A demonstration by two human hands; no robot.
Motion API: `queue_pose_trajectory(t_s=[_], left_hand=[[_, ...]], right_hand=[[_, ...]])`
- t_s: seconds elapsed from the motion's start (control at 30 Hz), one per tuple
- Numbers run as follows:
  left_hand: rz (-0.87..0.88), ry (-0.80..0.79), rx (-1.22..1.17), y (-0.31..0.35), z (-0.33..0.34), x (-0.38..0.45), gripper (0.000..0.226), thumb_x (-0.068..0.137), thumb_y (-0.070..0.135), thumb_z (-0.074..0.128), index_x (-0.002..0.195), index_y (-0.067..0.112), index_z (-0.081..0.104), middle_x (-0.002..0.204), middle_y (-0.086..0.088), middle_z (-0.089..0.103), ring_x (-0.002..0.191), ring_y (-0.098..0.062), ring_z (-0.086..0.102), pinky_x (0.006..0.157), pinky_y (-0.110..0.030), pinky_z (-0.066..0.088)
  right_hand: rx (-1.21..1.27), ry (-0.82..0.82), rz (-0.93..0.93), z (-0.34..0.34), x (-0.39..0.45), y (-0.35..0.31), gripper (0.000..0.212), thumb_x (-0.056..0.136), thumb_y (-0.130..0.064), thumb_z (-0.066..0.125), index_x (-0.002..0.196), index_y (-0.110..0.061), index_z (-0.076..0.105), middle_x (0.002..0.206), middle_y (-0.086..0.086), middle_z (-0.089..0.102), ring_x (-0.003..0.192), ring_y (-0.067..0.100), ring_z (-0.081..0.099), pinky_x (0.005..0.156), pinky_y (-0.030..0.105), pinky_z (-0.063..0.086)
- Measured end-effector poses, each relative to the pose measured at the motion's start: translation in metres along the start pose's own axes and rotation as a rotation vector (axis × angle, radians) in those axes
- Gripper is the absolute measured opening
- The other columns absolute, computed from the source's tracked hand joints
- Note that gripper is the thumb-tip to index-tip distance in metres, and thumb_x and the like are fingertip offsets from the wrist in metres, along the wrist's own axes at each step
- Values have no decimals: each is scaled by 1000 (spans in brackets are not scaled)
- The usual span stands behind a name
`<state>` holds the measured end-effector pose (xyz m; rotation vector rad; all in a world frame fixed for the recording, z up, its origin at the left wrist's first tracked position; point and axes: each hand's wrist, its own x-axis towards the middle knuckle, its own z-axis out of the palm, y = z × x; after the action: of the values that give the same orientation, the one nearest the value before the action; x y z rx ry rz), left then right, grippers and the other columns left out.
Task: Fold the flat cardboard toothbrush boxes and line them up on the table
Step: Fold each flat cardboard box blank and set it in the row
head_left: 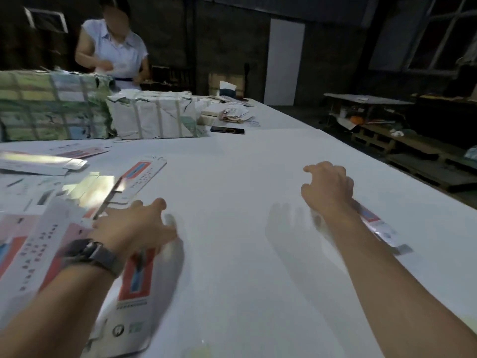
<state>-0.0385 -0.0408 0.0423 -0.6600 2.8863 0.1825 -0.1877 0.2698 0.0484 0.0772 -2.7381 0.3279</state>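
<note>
My left hand (pixel 134 224), with a watch on its wrist, grips the top end of a flat red-and-white toothbrush box (pixel 135 282) that lies blurred on the white table (pixel 245 177). More flat boxes (pixel 38 244) are spread over the table's left side, and one long box (pixel 144 177) lies angled beyond the hand. My right hand (pixel 329 187) hovers above the table with loosely curled fingers and holds nothing. A folded box (pixel 374 222) lies on the table just under and right of my right forearm.
Two strapped, paper-wrapped bundles (pixel 152 116) stand at the back left, with a dark phone (pixel 227 130) and a heap of paper scraps (pixel 236 113) beside them. Another person (pixel 113 47) works behind the bundles. The table's right edge (pixel 387 161) drops to pallets.
</note>
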Motion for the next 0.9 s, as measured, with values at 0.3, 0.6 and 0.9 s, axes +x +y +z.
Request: queue_pose_trajectory(t_s=[0.3, 0.6, 0.9], left_hand=[[131, 111, -35, 13, 7, -8, 38, 90, 36, 50, 122, 19, 40, 108, -10, 58, 90, -32, 51, 75, -35, 43], [280, 379, -463, 36, -27, -23, 57, 94, 5, 40, 148, 21, 36, 134, -14, 56, 114, -34, 54, 86, -35, 48], [473, 38, -1676, 37, -44, -43, 51, 98, 6, 41, 130, 41, 60, 104, -4, 76, 65, -13, 71, 53, -27, 55]], right_hand=[[355, -93, -454, 11, -51, -81, 25, 90, -24, 60, 113, -30, 70, 116, -11, 64, 107, 15, 57, 82, 29, 39], [868, -162, -488, 6, -71, -113, 24, 89, -21, 68, 110, -32, 69, 85, -16, 67, 76, 3, 62, 70, 10, 43], [1082, -183, -515, -30, -61, -138, 44, 97, -27, 61, 140, -32, 52, 85, 3, 55, 76, 25, 62, 64, 37, 59]])
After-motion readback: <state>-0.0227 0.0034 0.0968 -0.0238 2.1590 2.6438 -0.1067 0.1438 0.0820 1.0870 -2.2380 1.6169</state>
